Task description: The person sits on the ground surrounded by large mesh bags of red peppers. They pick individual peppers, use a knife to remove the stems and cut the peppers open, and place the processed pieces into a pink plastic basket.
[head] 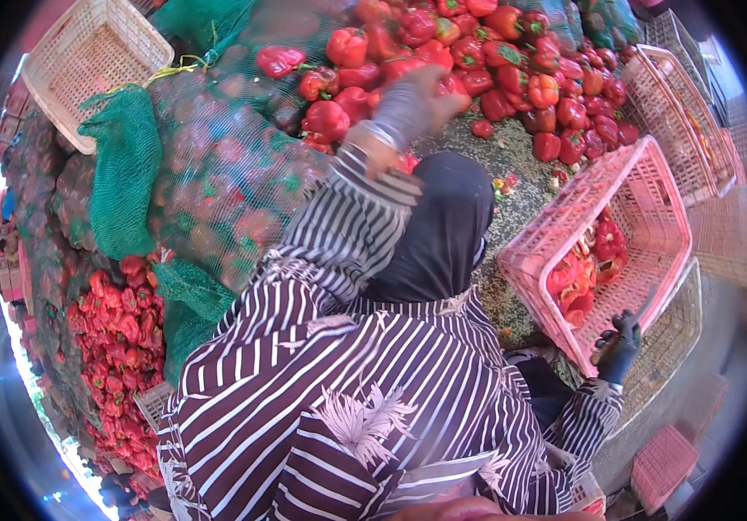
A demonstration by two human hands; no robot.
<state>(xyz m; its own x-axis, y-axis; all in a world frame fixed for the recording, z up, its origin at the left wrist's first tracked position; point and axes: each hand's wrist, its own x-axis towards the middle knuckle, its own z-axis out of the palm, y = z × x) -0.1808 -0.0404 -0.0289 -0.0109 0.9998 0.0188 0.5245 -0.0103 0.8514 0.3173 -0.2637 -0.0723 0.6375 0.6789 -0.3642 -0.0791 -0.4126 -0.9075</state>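
My left hand (416, 104), in a greyish glove, reaches over the near edge of a heap of red bell peppers (435, 55). Motion blurs its fingers, and I cannot tell whether they hold a pepper. On the right, my right hand (620, 348) wears a dark glove and grips a knife (646, 305), its thin blade pointing up. This hand is at the near rim of a tilted pink plastic crate (657, 228). Cut red pepper pieces (575, 286) lie inside that crate. My striped sleeves and clothing fill the middle of the view.
Green mesh sacks of peppers (217, 163) crowd the left, with more loose red peppers (119, 352) below. A pale plastic crate (103, 55) leans at upper left. More crates (680, 124) stand at right. Seeds and scraps litter the floor (510, 163) before me.
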